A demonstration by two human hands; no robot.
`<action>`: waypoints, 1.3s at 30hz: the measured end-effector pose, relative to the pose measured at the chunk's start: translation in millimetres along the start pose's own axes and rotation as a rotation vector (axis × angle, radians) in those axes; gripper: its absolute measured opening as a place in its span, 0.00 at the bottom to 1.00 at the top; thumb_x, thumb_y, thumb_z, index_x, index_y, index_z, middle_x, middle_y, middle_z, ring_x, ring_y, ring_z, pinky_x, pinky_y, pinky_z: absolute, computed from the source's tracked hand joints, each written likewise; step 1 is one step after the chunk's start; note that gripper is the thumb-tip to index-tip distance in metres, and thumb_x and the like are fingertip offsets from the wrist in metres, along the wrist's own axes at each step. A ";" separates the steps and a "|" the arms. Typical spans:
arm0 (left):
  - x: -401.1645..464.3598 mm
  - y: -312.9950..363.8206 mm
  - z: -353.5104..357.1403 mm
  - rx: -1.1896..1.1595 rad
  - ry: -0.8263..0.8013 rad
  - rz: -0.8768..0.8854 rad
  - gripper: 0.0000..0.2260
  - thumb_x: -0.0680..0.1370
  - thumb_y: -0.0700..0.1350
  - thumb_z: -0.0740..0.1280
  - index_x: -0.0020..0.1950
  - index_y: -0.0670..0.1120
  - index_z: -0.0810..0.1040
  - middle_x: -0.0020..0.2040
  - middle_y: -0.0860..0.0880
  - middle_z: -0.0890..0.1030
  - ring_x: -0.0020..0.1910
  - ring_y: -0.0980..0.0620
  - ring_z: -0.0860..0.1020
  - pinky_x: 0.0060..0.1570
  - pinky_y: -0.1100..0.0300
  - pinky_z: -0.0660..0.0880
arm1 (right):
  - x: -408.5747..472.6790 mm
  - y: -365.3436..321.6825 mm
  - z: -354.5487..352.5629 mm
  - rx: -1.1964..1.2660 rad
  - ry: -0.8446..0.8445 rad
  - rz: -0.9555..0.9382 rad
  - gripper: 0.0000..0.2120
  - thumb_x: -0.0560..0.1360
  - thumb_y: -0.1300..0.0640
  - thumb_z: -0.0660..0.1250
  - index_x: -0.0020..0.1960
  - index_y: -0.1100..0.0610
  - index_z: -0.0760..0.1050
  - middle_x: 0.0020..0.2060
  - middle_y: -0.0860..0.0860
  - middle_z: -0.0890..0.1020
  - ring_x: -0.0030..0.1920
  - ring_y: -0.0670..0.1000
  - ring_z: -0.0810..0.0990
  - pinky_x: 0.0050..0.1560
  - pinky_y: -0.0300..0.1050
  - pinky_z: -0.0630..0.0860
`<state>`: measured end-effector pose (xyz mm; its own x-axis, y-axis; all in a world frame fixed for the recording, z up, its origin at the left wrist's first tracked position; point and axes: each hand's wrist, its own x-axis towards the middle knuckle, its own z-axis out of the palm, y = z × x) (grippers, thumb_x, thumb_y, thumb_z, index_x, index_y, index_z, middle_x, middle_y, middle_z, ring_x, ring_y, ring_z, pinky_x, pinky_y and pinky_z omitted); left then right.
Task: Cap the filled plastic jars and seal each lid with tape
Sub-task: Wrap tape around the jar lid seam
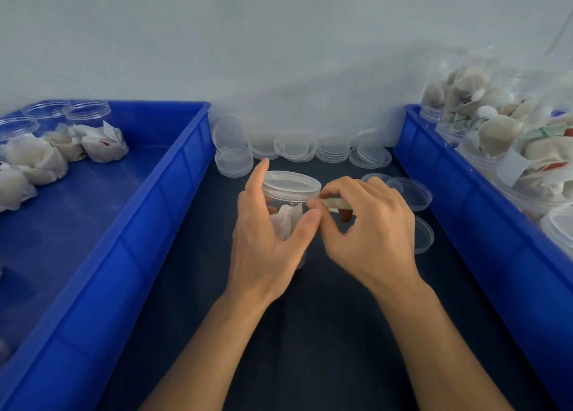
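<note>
Holding the capped jar [286, 207] at the middle of the dark mat [325, 333], the left hand [266, 240] curls round its near wall, thumb on the side, index finger raised past the lid [291, 183]. Right hand [369, 227] sits just beside it, fingertips pinching a pale strip of tape [336, 203] against the lid's edge.

Handling, as a judgement: jar looks thin, clear plastic, light even when filled with soft white pouches; walls likely flex and slip under a hard squeeze. Best held low round the body, leaving the lid seam free for tape. Tape is limp, apt to fold on itself.

Hard to make out: the tape roll, if any, is hidden behind the right hand; how far the strip reaches round the seam cannot be told. Jar's base is covered by the left palm.

Farther: loose lids [296, 148] stacked along the wall. Left bin [173, 199] holds pouches and open jars. Right bin [440, 174] holds filled jars [493, 131], partly cut off.
</note>
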<state>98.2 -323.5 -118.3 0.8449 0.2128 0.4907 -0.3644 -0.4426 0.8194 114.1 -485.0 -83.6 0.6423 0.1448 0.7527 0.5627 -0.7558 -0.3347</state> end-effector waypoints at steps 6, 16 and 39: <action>3.4 2.3 -1.8 -0.010 0.046 -0.046 0.32 0.78 0.67 0.67 0.80 0.61 0.63 0.71 0.58 0.76 0.69 0.54 0.77 0.64 0.49 0.80 | -1.0 -5.2 2.3 -0.053 0.053 -0.039 0.11 0.79 0.45 0.71 0.48 0.53 0.82 0.34 0.42 0.77 0.38 0.51 0.73 0.42 0.54 0.71; 4.8 3.0 -5.2 0.048 0.065 -0.046 0.28 0.81 0.68 0.61 0.78 0.59 0.65 0.63 0.57 0.80 0.61 0.56 0.82 0.58 0.50 0.82 | 0.1 -14.2 1.9 -0.138 0.021 -0.040 0.14 0.81 0.44 0.67 0.54 0.54 0.82 0.38 0.45 0.81 0.41 0.52 0.73 0.45 0.52 0.69; 5.0 9.2 -9.8 0.038 0.052 -0.117 0.21 0.77 0.68 0.62 0.67 0.63 0.70 0.47 0.60 0.83 0.47 0.60 0.84 0.42 0.69 0.77 | 3.0 -15.0 4.1 -0.255 -0.207 0.090 0.15 0.84 0.55 0.58 0.67 0.51 0.77 0.48 0.46 0.79 0.47 0.51 0.73 0.48 0.49 0.66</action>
<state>95.2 -318.0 -105.4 0.8591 0.3095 0.4077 -0.2482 -0.4448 0.8606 109.7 -470.6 -78.6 0.7901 0.1771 0.5868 0.3674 -0.9031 -0.2222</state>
